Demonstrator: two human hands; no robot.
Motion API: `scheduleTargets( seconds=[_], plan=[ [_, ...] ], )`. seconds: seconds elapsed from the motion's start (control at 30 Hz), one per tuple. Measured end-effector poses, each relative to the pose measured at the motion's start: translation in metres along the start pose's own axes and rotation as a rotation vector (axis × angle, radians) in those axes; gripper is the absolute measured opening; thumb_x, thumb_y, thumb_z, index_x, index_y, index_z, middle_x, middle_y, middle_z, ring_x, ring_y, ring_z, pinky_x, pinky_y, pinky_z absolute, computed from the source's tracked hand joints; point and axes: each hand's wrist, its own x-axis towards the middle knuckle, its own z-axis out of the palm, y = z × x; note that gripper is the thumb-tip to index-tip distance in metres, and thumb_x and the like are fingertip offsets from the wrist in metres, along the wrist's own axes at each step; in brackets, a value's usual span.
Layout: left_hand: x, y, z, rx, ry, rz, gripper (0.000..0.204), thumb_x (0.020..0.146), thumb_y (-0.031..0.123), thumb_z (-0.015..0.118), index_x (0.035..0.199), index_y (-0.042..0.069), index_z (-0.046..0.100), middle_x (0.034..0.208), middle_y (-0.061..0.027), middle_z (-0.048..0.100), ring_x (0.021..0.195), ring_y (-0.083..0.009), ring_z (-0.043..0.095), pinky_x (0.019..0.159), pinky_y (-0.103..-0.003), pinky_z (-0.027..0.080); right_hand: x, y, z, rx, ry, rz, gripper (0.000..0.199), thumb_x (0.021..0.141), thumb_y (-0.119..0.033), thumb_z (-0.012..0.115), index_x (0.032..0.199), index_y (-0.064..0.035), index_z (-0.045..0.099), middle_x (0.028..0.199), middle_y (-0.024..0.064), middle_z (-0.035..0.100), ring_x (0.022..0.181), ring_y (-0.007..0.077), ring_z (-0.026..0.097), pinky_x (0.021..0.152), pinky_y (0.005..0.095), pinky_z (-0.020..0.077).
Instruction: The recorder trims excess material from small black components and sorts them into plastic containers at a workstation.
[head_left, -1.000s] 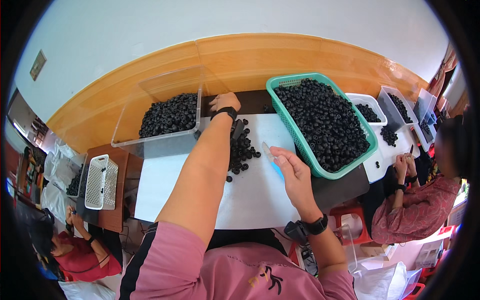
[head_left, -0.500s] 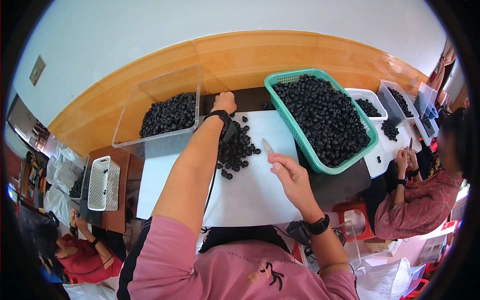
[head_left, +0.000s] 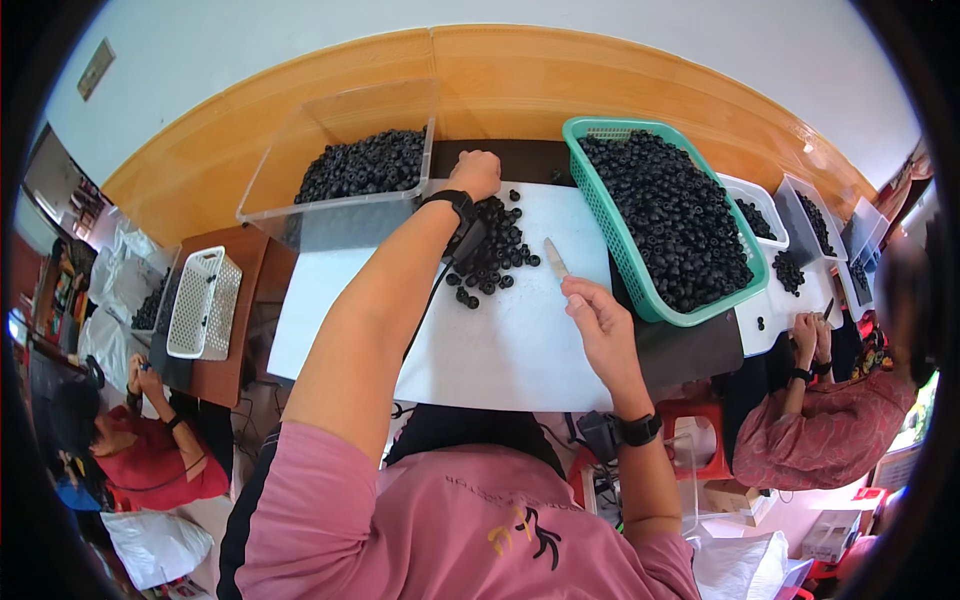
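Note:
My right hand (head_left: 606, 335) is closed around a small knife (head_left: 555, 258), its pale blade angled up and left above the white board (head_left: 480, 365). My left hand (head_left: 477, 173) reaches to the board's far edge, beside the clear bin, with the fingers curled down. Whatever those fingers hold, if anything, is hidden. Just right of my left wrist lies a loose pile of small black round pieces (head_left: 500, 245), some showing a hole in the middle. My left forearm and wristband cover part of the pile.
A clear bin (head_left: 340, 215) of black pieces stands far left, a full green basket (head_left: 597, 205) at right. Co-workers sit at both sides, a red sleeve (head_left: 180, 470) left and a patterned sleeve (head_left: 810, 425) right. A white basket (head_left: 225, 305) stands on the left table.
The view has shifted, so the table sits higher and slightly to the right in the picture. Both hands stay in much the same places over the board, and the knife remains in my right hand.

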Motion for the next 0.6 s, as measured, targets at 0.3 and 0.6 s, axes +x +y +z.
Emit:
scheduleTargets(
  seconds=[0.3,0.6],
  plan=[
    [-0.009,0.033,-0.024,-0.008,-0.199,-0.279,0.022,0.083,0.007,0.061,0.103,-0.002,0.068,0.12,-0.024,0.058,0.115,-0.0407,0.052,0.094,-0.047,0.048,-0.003,0.012,-0.012,-0.054,-0.053,0.088,0.027,0.097,-0.013,0.053,0.116,0.0045,0.06,0.117,0.0093,0.061,0.105,0.0146,0.058,0.089,0.0304,0.0494],
    [0.0,0.013,-0.004,-0.205,-0.047,-0.153,0.017,0.081,0.009,0.061,0.091,0.001,0.072,0.105,-0.0225,0.066,0.104,-0.0402,0.059,0.09,-0.047,0.048,-0.008,0.008,-0.011,-0.098,-0.055,0.04,0.024,0.096,-0.012,0.053,0.112,0.0041,0.061,0.118,0.0096,0.061,0.105,0.0144,0.057,0.089,0.0283,0.0475]
  ],
)
